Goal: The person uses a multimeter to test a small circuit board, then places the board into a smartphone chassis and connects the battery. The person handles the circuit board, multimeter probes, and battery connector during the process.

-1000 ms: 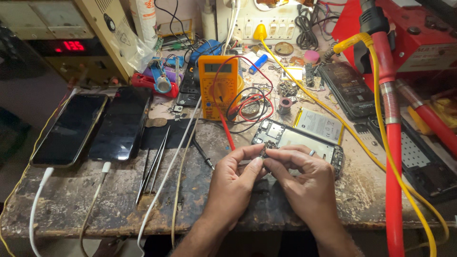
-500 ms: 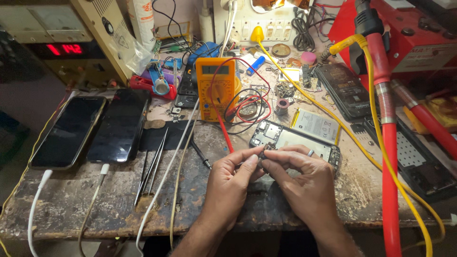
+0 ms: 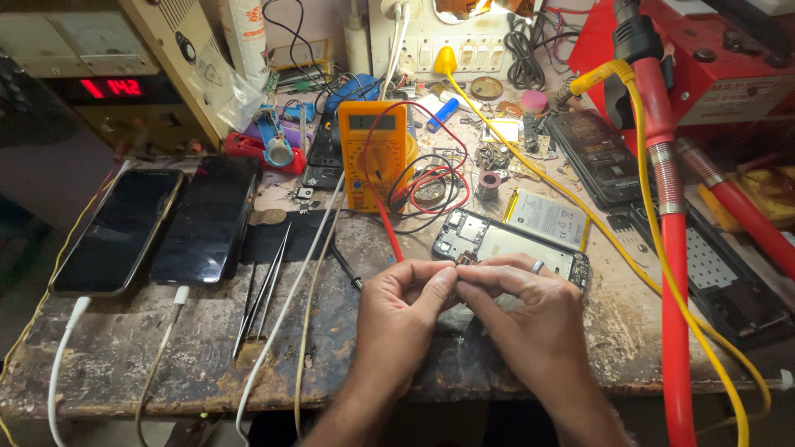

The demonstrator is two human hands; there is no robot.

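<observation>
where the workbench (image 3: 116,364) meets its front edge, near the middle, two bare hands come together fingertip to fingertip. the left hand (image 3: 403,310) and the right hand (image 3: 530,319) each pinch thumb against forefinger, closed tight on a tiny dark part (image 3: 456,266) held between them; it is too small to tell what kind of part it is. the right hand wears a ring on one finger. just behind the hands, touching the fingertips in this view, lies an opened phone (image 3: 509,242) with its back off and its circuit parts showing, set at a slant toward the right half of the bench. behind that phone lies a flat white battery (image 3: 548,218). a yellow multimeter (image 3: 374,153) stands near the middle of the bench toward the back edge, with red and black leads coiled beside it and a red probe (image 3: 386,232) running forward toward the left hand. two dark phones (image 3: 166,228) lie side by side at the left end, each near a white cable plug at the front edge. a pair of tweezers (image 3: 263,290) lies between those phones and the left hand. a thick red hose (image 3: 672,273) and a yellow cable (image 3: 646,248) cross the right end of the bench. a power supply with a red display (image 3: 112,87) stands in the back left corner.
</observation>
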